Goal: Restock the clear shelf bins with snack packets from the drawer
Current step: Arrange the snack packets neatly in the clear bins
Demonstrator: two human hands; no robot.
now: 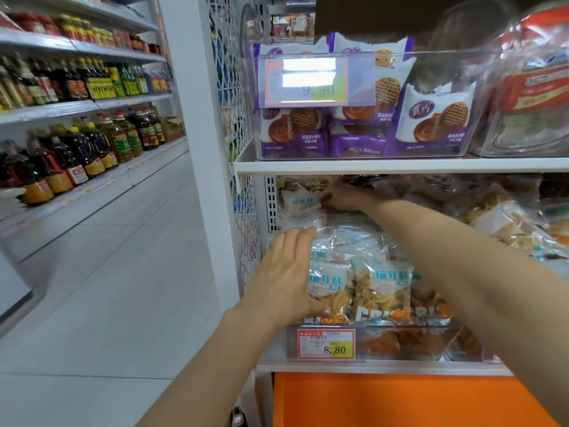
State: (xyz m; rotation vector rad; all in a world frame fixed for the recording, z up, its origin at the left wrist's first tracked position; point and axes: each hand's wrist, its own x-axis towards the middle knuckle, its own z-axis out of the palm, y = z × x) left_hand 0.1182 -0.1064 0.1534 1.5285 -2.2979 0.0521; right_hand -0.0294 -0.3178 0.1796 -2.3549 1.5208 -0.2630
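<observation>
Plainly at the arranging stage of a restock, a person works both arms into the lower clear bin (415, 343) on a supermarket shelf, where crisp snack packets (381, 288) with blue-and-white labels stand upright in rows behind an 8.80 price tag (326, 345). The left grip (289, 272) lies open and flat against the left side of the front rows, fingers straight and the thumb across the lower face of the nearest packet, bracing the stack. The right grip (341, 197) reaches across and deep under the shelf above, resting on a white-and-blue packet at the back (300, 200); in the shadow there it cannot be told whether the fingers pinch that packet or only press it. The bin looks close to full, heaped above its rim, so the task appears well along for this compartment. The next move likely calls for seating the rear packet upright, then drawing the right arm out without dragging the front rows over the rim. Below the shelf sits an orange panel (400, 402), probably the drawer front. Above, another clear bin holds purple waffle-biscuit packets (354, 131), and cooking-oil bottles (92, 143) line the aisle shelves at left.
</observation>
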